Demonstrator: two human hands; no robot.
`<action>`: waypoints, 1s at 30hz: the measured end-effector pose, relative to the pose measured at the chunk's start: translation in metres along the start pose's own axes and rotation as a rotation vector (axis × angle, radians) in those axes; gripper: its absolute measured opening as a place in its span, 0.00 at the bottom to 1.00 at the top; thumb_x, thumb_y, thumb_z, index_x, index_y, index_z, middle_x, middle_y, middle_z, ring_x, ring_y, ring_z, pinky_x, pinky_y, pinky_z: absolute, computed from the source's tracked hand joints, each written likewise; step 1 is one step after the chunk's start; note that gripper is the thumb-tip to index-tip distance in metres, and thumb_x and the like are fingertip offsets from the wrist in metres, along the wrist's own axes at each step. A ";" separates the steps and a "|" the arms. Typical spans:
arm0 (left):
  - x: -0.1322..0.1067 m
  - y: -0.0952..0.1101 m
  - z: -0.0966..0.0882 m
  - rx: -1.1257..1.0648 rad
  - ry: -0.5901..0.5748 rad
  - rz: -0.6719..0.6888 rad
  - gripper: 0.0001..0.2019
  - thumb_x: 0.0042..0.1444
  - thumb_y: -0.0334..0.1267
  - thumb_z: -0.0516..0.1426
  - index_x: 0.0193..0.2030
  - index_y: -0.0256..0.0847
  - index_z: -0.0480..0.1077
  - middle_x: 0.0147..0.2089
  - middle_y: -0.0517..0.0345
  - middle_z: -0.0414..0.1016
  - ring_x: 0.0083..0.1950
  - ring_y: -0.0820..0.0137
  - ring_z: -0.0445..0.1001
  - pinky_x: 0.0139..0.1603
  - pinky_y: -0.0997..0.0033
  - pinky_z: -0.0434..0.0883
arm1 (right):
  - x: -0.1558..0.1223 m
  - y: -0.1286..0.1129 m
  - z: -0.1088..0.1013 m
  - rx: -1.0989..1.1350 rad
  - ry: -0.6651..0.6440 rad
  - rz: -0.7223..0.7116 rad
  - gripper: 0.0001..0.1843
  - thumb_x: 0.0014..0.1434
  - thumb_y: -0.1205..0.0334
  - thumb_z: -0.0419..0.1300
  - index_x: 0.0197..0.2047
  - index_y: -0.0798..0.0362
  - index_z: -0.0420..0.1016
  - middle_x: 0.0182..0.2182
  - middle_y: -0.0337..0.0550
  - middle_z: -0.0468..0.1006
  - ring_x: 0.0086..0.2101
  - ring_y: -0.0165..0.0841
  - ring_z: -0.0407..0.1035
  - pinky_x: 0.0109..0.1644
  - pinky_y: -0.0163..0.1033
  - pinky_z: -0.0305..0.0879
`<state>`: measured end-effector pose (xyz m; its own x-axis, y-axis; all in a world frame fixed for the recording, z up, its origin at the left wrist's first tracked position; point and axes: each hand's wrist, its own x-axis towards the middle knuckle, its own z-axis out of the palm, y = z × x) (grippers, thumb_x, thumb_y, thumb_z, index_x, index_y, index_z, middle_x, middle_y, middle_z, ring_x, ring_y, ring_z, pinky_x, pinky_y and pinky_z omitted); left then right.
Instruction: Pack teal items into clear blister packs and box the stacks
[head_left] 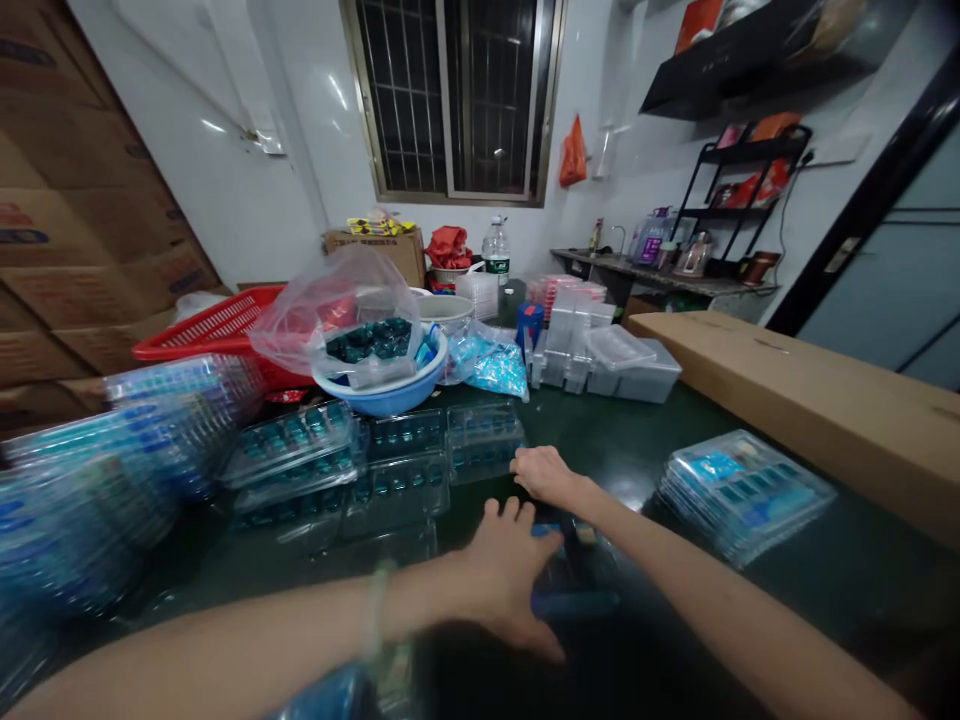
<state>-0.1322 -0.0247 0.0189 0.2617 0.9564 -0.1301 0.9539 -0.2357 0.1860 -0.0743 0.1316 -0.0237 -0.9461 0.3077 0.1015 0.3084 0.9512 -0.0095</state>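
My left hand (511,568), a pale bracelet (377,612) on its wrist, spreads its fingers over a blurred dark case with blue parts (576,603). I cannot make out whether it touches the case. Farther forward, my right hand (546,474) has its fingers curled beside the right edge of a clear plastic tray (486,440). What those fingers hold, if anything, is hidden. More clear trays with teal pieces in rows (397,485) lie to the left of both hands. A stack of trays with teal pieces (296,445) stands beyond them.
Blurred stacks of filled clear cases (112,490) line the left. Behind the trays stand a blue basin (382,397) with a plastic bag, a red basket (217,325) and grey boxes (634,375). To the right are stacked cases (742,490) and a long carton (810,400).
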 end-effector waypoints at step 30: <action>-0.018 -0.018 -0.034 -1.012 0.490 -0.361 0.16 0.49 0.45 0.55 0.41 0.36 0.67 0.27 0.58 0.72 0.25 0.73 0.70 0.25 0.73 0.66 | -0.121 0.006 -0.084 1.144 0.254 0.279 0.06 0.58 0.62 0.48 0.31 0.53 0.58 0.28 0.42 0.76 0.27 0.29 0.70 0.25 0.31 0.62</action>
<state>-0.1590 -0.0315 0.0507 -0.2942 0.9556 0.0135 0.3521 0.0952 0.9311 0.0501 0.0982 0.0474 -0.7744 0.6152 0.1474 0.1109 0.3614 -0.9258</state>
